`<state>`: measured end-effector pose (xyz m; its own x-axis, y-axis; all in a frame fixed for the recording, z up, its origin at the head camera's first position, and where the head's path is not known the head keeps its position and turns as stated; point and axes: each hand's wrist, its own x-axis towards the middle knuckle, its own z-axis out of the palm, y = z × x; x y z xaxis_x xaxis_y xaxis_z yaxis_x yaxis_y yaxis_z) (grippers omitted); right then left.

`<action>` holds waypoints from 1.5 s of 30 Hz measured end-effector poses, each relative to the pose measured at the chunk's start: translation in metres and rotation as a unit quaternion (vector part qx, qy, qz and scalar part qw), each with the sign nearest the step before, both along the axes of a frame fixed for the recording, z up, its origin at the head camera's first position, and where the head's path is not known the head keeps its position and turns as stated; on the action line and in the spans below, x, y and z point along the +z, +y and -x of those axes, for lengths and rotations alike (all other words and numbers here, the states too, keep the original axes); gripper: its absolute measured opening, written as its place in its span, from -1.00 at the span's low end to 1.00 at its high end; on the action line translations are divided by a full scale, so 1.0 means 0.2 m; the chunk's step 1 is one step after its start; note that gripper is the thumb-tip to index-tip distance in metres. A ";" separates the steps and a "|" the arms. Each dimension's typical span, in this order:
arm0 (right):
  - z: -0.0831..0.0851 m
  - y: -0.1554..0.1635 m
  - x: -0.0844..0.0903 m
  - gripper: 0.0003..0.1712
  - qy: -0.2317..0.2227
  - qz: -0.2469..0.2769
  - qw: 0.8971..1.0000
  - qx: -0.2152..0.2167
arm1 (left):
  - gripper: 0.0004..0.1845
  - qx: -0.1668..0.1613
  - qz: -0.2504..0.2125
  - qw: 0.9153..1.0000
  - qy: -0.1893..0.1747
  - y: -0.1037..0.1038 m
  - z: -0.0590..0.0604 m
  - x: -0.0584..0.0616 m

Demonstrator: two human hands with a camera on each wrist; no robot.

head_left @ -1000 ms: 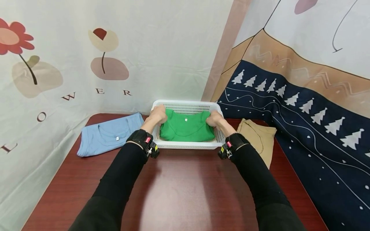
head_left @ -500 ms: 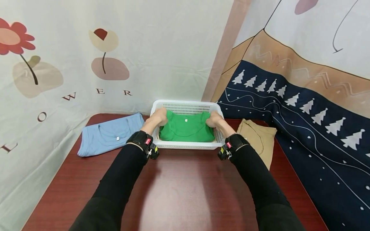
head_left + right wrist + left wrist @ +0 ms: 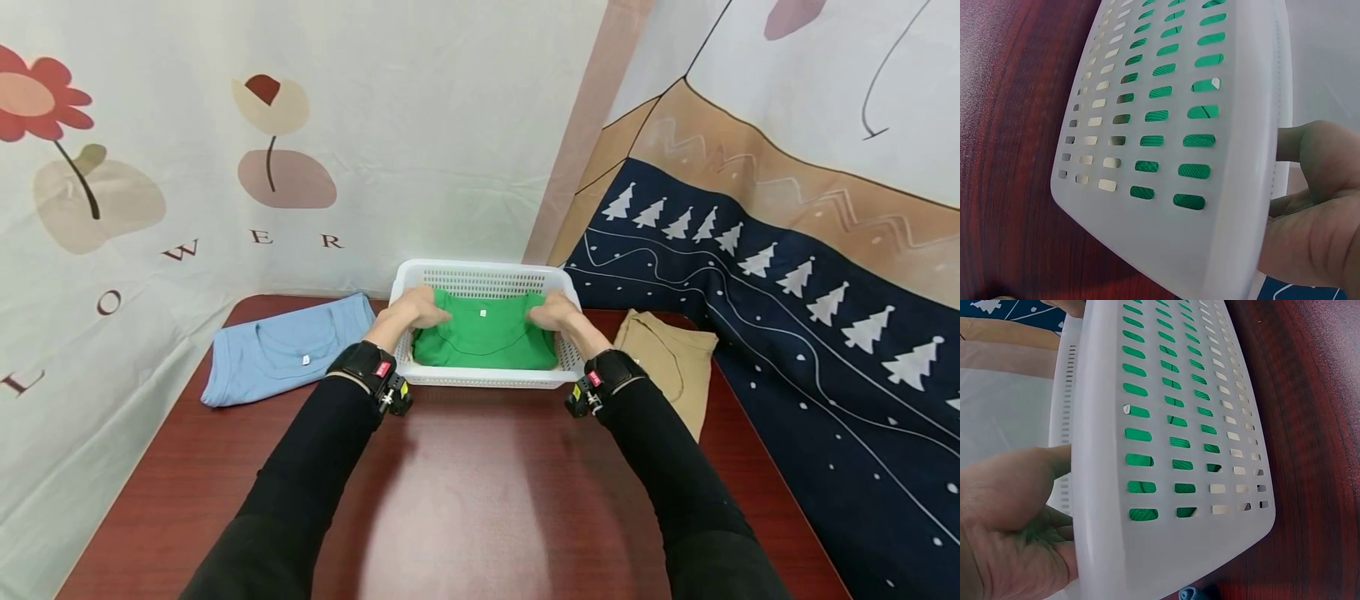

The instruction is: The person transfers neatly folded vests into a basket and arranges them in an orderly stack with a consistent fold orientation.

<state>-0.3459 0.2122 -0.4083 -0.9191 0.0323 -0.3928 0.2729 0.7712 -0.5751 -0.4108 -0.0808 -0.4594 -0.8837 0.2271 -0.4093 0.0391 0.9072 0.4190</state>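
Folded green cotton T-shirt [image 3: 483, 332] lying inside the white perforated plastic basket [image 3: 487, 377] at 12 o'clock on the dark red wooden table [image 3: 450, 492]. The left hand [image 3: 415, 307] and right hand [image 3: 551, 312] rest on its upper corners with fingers fairly flat, apparently pressing the fabric level. A folded light-blue shirt [image 3: 281, 350] lies at 10 o'clock, a folded tan garment [image 3: 671, 354] at 2 o'clock.
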 end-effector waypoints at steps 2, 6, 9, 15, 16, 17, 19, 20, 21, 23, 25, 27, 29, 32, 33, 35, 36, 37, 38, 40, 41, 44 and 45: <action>0.00 0.00 0.00 -0.63 -0.002 0.000 1.000 0.002 | -0.26 -0.003 -0.004 1.000 0.002 0.01 -0.06 0.05; 0.00 -0.01 0.00 -0.40 -0.016 0.009 1.000 0.001 | -0.08 -0.010 -0.009 1.000 -0.006 0.02 -0.21 0.21; 0.00 -0.01 -0.01 -0.25 -0.026 0.016 1.000 -0.002 | -0.01 -0.012 -0.012 1.000 -0.019 0.02 -0.29 0.29; -0.01 -0.01 0.00 -0.01 -0.023 -0.005 1.000 0.006 | 0.03 -0.002 -0.019 0.999 -0.030 0.02 -0.31 0.32; -0.01 -0.01 0.00 0.02 -0.021 -0.009 1.000 0.009 | 0.02 0.002 -0.021 0.999 -0.027 0.02 -0.31 0.32; -0.01 -0.01 0.01 0.06 -0.018 -0.018 1.000 0.013 | 0.05 0.003 -0.029 0.999 -0.022 0.01 -0.27 0.26; -0.01 -0.01 0.00 0.10 -0.010 -0.033 0.999 0.023 | 0.04 0.011 -0.032 0.999 -0.016 0.02 -0.26 0.26; -0.01 -0.01 0.00 0.11 -0.007 -0.040 0.999 0.027 | 0.03 0.013 -0.034 0.999 -0.014 0.02 -0.26 0.26; -0.01 -0.01 0.00 0.11 -0.004 -0.049 0.998 0.034 | 0.04 0.014 -0.035 0.999 -0.014 0.02 -0.27 0.26; -0.02 0.00 0.00 0.12 0.001 -0.063 0.997 0.043 | 0.04 0.007 -0.035 0.999 -0.011 0.01 -0.27 0.27; -0.06 -0.02 0.03 0.09 0.008 -0.068 0.996 0.052 | 0.03 0.004 -0.035 0.999 -0.011 0.02 -0.33 0.34; -0.09 -0.02 0.03 0.07 0.025 -0.082 0.994 0.064 | 0.05 -0.001 -0.047 0.999 -0.008 0.02 -0.33 0.34; -0.11 -0.03 0.04 0.04 0.046 -0.091 0.992 0.073 | 0.06 -0.001 -0.063 0.998 -0.003 0.02 -0.34 0.34; -0.14 -0.03 0.03 0.06 0.074 -0.102 0.989 0.082 | 0.08 -0.005 -0.085 0.996 0.008 0.02 -0.35 0.33; -0.15 -0.03 0.03 0.07 0.083 -0.101 0.988 0.085 | 0.09 -0.008 -0.091 0.996 0.013 0.02 -0.35 0.33; -0.16 -0.03 0.03 0.10 0.101 -0.096 0.986 0.093 | 0.11 -0.018 -0.098 0.995 0.026 0.02 -0.36 0.33; -0.16 -0.02 0.03 0.11 0.110 -0.094 0.985 0.099 | 0.11 -0.022 -0.100 0.994 0.033 0.02 -0.37 0.33; -0.17 -0.02 0.03 0.13 0.118 -0.091 0.983 0.105 | 0.11 -0.028 -0.102 0.993 0.043 0.01 -0.37 0.32; -0.17 -0.02 0.02 0.14 0.126 -0.089 0.982 0.110 | 0.11 -0.034 -0.101 0.993 0.053 0.01 -0.37 0.32; -0.18 -0.01 0.02 0.16 0.143 -0.092 0.978 0.122 | 0.10 -0.048 -0.095 0.991 0.076 0.01 -0.37 0.32; -0.18 0.00 0.02 0.16 0.151 -0.096 0.976 0.126 | 0.08 -0.054 -0.091 0.990 0.089 0.01 -0.37 0.32; -0.19 0.01 0.01 0.15 0.171 -0.103 0.971 0.134 | 0.03 -0.072 -0.077 0.987 0.125 0.00 -0.38 0.32; -0.19 0.01 0.00 0.14 0.179 -0.105 0.969 0.136 | 0.01 -0.076 -0.073 0.985 0.136 0.00 -0.39 0.32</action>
<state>-0.3078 0.2150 -0.4077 -0.9808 -0.1857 -0.0589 -0.1447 0.8968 -0.4181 -0.3332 -0.0800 -0.3961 -0.9074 0.4045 -0.1142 0.2994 0.8127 0.4998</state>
